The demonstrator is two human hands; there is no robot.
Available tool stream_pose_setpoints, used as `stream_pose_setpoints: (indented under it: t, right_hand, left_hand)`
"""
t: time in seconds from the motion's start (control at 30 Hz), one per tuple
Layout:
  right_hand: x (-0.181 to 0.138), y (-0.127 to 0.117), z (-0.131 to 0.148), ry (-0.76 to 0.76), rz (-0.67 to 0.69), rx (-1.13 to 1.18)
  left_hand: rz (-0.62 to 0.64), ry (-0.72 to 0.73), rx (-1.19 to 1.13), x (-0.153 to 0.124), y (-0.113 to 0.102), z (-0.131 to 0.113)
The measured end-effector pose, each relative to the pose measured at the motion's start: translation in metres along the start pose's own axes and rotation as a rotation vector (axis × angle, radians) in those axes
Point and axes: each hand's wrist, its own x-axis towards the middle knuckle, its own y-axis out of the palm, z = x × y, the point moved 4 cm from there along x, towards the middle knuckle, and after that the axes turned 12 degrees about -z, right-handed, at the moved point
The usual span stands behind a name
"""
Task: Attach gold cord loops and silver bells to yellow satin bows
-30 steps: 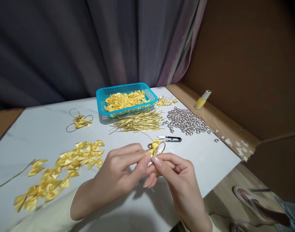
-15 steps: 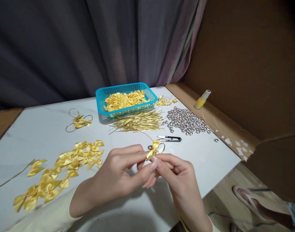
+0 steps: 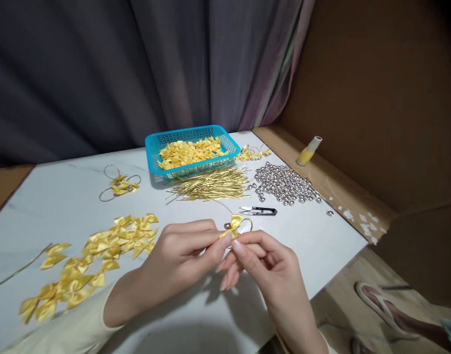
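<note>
Above the front of the white table, my left hand (image 3: 192,253) pinches a yellow satin bow (image 3: 236,221) between thumb and index finger. My right hand (image 3: 275,263) is closed close beside it, thumb against index finger, at the lower end of a gold cord (image 3: 252,224) that curves out from the bow in a small loop. A silver bead (image 3: 227,226) sits at the bow's left side. Another stretch of cord sticks up behind, toward the back left. The fingertips cover the lower part of the bow and where the cord passes.
Loose yellow bows (image 3: 110,241) lie at the left. Farther back are a blue basket (image 3: 151,160) of bows, a bundle of gold cords (image 3: 214,183), thread snips (image 3: 260,211), a heap of silver beads (image 3: 284,183) and looped bows (image 3: 122,186). A glue bottle (image 3: 308,151) stands at the right.
My left fingers have shifted slightly left and drawn apart from the right fingertips. The bow now sits more upright, and its bead has moved slightly left.
</note>
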Motion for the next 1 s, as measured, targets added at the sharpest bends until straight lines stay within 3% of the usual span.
stream_pose_setpoints:
  t: [0.37,0.63,1.0]
  right_hand:
    - [0.0009,0.0015,-0.0009,0.01,-0.01,-0.039]
    - [0.0015,0.0017,-0.0056,-0.001,-0.037,-0.002]
    - [0.0026,0.0027,-0.0051,-0.004,-0.03,-0.07]
  left_hand:
    - [0.029,-0.074,-0.122,-0.0008,0.0042,-0.0006]
    - [-0.035,-0.046,-0.051,-0.0007,0.0042,-0.0009]
    - [-0.052,-0.198,-0.078,-0.0035,0.0064,0.0075]
